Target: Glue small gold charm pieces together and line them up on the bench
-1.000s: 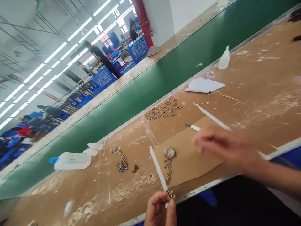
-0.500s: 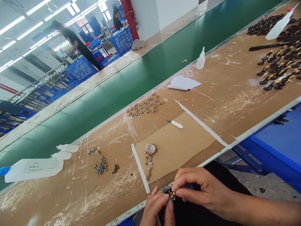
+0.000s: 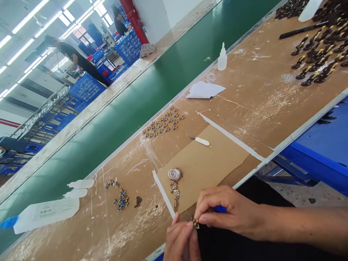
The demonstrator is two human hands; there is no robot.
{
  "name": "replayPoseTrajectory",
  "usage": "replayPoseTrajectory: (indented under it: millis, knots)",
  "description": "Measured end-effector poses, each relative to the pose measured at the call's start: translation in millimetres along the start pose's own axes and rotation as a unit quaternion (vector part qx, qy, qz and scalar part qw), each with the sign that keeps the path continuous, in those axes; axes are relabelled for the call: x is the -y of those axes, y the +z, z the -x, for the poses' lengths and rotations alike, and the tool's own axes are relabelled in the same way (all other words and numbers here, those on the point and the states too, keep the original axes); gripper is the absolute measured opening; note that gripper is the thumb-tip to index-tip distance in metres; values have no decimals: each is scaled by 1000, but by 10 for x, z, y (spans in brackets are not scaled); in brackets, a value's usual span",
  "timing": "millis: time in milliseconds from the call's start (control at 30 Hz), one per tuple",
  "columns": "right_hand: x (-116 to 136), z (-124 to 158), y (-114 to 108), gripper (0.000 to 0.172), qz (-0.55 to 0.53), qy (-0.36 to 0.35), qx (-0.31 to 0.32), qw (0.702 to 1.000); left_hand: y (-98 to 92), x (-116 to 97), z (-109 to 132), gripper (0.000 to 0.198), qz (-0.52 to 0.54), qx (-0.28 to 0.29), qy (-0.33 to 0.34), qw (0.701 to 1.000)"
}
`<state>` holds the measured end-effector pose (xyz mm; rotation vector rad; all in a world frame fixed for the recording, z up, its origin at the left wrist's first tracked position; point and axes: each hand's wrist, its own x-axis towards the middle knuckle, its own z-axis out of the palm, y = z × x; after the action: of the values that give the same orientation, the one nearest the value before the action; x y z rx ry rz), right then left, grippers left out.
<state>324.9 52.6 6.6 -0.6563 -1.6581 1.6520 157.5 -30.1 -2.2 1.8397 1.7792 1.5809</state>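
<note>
Print on the large bottle by the tabletop's far edge is too blurred; left hand and right hand, fingers curled, pinch a small part at the near edge.

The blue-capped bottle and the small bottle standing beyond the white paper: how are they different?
Pose: the blue-capped bottle lies on its side, while the small bottle stands upright.
Size: the blue-capped bottle is clearly larger than the small bottle.
Top: the blue-capped bottle ends in a blue cap; the small bottle has a narrow whitish nozzle.
Both are whitish and rest on the brown tabletop.
</note>
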Motion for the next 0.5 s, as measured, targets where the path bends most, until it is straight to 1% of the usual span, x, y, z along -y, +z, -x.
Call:
replayPoseTrajectory:
  millis: [33,67,100,167,233,300,333,400,500]
  knots:
    - [17,-89,-66,21,3,-16,4,1000,-25,39,-60,13,0,0,-2,1000]
    - [33,-198,-141,22,9,-27,-19,999,-49,73,-133,15,-6,8,-8,1000]
    - [47,-324,-220,24,15,-16,-60,998,-70,100,-217,16,-21,19,-18,999]
    - [53,-606,-371,28,33,-31,-154,987,-91,124,-407,17,-70,42,-49,995]
    - [19,-880,-486,23,37,-59,-201,977,-75,111,-598,17,-129,61,-84,986]
    - [-58,-1088,-554,22,55,-93,-228,968,-36,88,-764,20,-180,86,-103,974]
    - [-106,-1156,-574,22,70,-105,-239,963,-14,81,-833,22,-201,108,-100,968]
    - [-201,-1223,-599,20,115,-128,-247,953,22,84,-940,23,-236,148,-77,957]
    - [-289,-1213,-623,20,184,-155,-239,941,65,116,-1041,23,-261,185,-27,947]
